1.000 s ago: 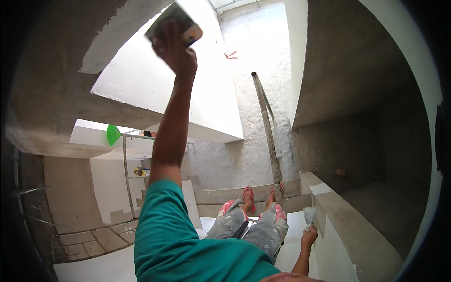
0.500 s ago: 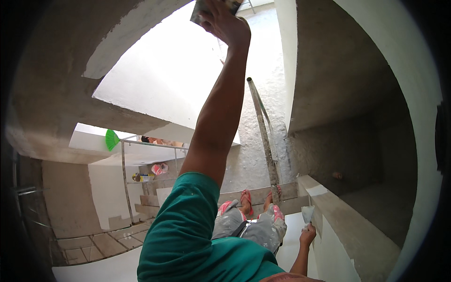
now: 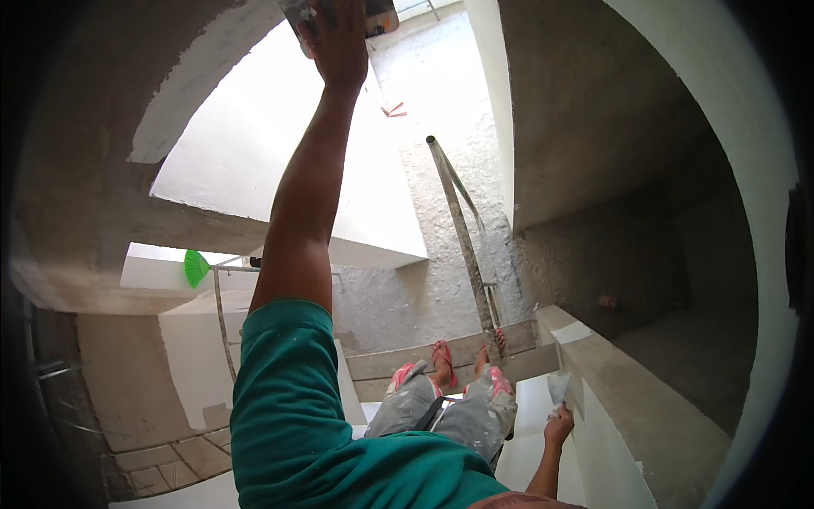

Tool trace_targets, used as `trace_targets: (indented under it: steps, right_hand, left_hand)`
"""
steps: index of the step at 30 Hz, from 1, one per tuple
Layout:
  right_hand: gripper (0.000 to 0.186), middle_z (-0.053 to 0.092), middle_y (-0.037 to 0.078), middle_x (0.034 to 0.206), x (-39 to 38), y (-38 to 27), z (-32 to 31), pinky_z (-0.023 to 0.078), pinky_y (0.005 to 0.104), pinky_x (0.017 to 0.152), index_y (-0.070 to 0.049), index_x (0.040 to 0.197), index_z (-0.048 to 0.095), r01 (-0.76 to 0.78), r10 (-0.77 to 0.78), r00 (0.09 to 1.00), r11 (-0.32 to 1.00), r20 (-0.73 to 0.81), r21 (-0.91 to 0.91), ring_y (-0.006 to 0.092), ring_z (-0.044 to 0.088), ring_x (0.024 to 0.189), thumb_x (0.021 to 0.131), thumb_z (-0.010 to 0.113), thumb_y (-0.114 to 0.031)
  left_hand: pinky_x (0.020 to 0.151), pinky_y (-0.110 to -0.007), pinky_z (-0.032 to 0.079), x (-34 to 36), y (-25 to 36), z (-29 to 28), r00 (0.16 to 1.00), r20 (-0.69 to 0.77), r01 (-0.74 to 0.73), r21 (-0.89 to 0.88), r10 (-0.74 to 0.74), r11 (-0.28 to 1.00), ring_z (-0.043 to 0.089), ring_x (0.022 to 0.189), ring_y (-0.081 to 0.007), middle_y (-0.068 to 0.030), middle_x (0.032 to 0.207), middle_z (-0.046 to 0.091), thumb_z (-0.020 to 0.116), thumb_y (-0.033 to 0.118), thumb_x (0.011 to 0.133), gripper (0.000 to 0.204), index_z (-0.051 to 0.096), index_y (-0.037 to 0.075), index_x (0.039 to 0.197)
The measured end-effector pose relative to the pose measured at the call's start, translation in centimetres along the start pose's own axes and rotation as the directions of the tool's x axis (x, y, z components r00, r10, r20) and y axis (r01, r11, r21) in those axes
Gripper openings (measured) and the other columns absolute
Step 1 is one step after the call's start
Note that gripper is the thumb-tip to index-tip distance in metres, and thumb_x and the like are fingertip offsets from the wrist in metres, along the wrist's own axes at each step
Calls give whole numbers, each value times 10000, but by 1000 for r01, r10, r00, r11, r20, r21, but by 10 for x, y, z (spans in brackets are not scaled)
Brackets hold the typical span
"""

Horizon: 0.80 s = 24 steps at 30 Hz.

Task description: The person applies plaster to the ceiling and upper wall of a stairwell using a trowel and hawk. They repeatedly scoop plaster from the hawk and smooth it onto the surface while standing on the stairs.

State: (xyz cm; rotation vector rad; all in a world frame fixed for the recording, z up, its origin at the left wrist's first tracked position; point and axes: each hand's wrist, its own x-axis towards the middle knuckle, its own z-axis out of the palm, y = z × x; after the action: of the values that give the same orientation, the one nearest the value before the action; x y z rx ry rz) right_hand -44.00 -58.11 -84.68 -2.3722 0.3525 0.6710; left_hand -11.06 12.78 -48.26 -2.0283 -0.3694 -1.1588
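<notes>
My left arm, in a green sleeve, reaches up to the top edge of the view. There my left hand is closed on a flat rectangular plastering trowel, dark and stained; its handle is hidden by my fingers. The trowel is beside the pale patch of plaster on the grey surface at upper left, and I cannot tell if they touch. Low at the right, my right hand grips a putty knife with its pale blade pointing up, beside a grey ledge.
My feet, in red sandals, stand on wooden planks. A slanting metal scaffold pole rises in front of me. A green broom head and a metal rail are at left. A dark recess lies to the right.
My left hand has swept left with the trowel, the arm shifting along with it. My right hand keeps the putty knife in nearly the same place. The view has shifted slightly.
</notes>
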Motion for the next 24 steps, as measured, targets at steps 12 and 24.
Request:
trace_targets:
  steps: [12, 24]
  right_hand:
    - [211, 628, 218, 907, 18, -2, 26, 503, 411, 740, 82, 996, 637, 54, -50, 997, 996, -55, 75, 360, 626, 832, 825, 526, 28]
    - [319, 615, 182, 935, 4, -16, 62, 507, 401, 744, 54, 1050, 632, 106, -101, 992, 992, -71, 65, 345, 621, 844, 731, 630, 70]
  left_hand:
    - [1049, -549, 324, 77, -49, -75, 814, 178, -548, -78, 552, 833, 415, 1262, -358, -62, 1375, 467, 556, 107, 856, 544, 430, 180, 1381]
    - [1057, -556, 326, 70, -114, -51, 753, 126, -643, -70, 646, 763, 435, 1260, -328, -45, 1385, 470, 532, 122, 878, 501, 447, 173, 1368]
